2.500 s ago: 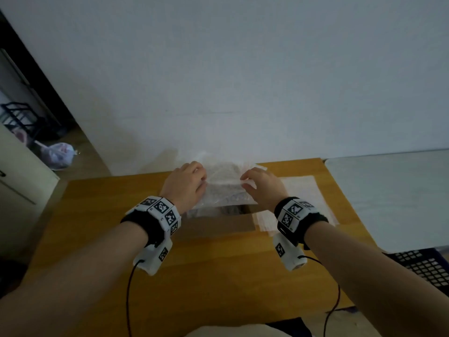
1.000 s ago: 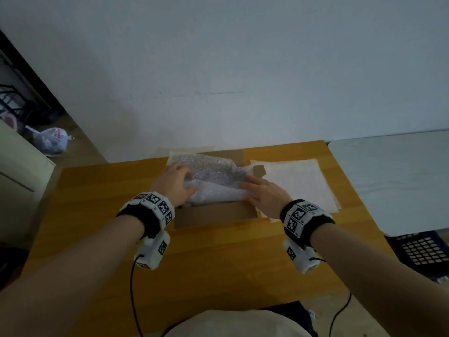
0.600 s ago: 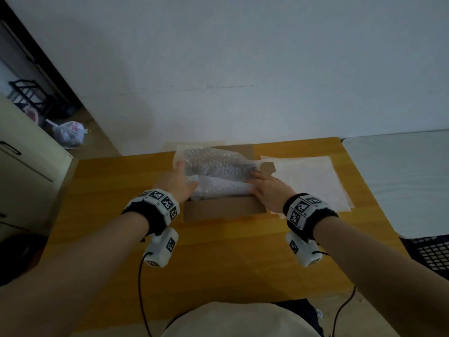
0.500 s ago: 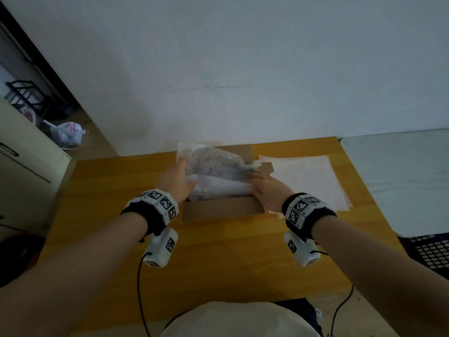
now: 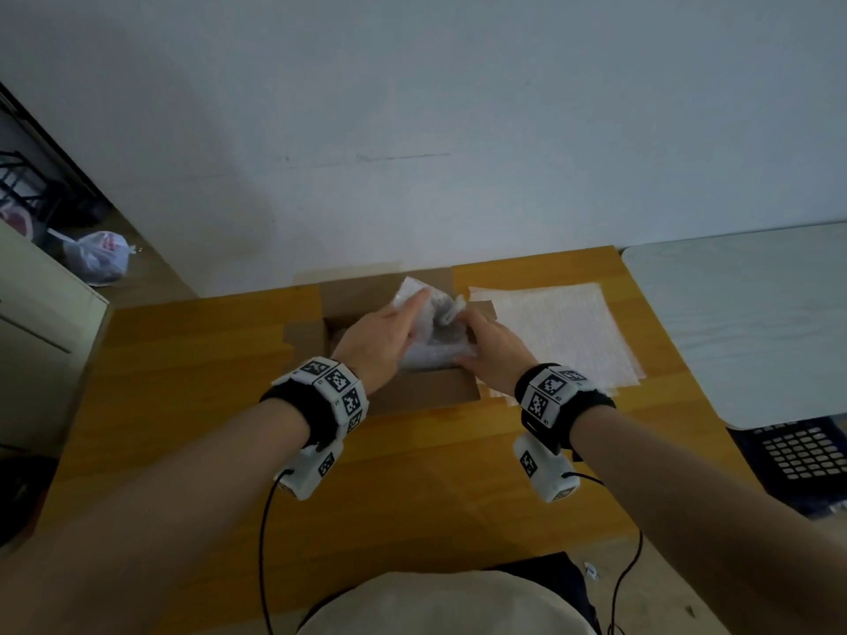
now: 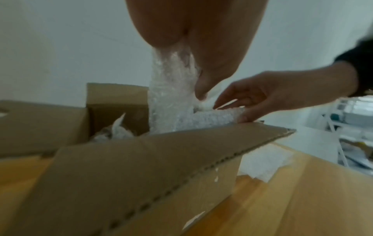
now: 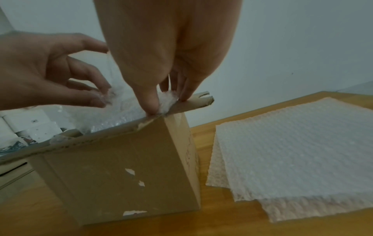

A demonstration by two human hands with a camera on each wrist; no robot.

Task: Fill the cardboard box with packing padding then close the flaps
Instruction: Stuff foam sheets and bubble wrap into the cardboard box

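The open cardboard box point(image 5: 426, 398) stands at the back middle of the wooden table point(image 5: 192, 359), flaps spread outward. A wad of clear bubble wrap point(image 5: 433, 341) sits bunched in its right half, sticking up above the rim. My left hand point(image 5: 380, 334) curls over the wad from the left and grips it. My right hand point(image 5: 492, 348) pinches the wad's right end at the box's right rim. In the left wrist view the bubble wrap point(image 6: 171, 95) runs down out of my palm into the box point(image 6: 141, 167). In the right wrist view my thumb and fingers pinch the bubble wrap point(image 7: 167, 100) at the box corner point(image 7: 121, 167).
A stack of white padding sheets point(image 5: 559, 332) lies flat on the table just right of the box. A pale side table point(image 5: 742, 313) adjoins on the right, with a dark crate point(image 5: 797, 456) below it. A cabinet point(image 5: 32, 341) stands left; the wall is close behind.
My left hand has moved right across the box, bunching the spread bubble wrap into the right half. The box's bare left interior now shows. My right hand stayed at the right rim.
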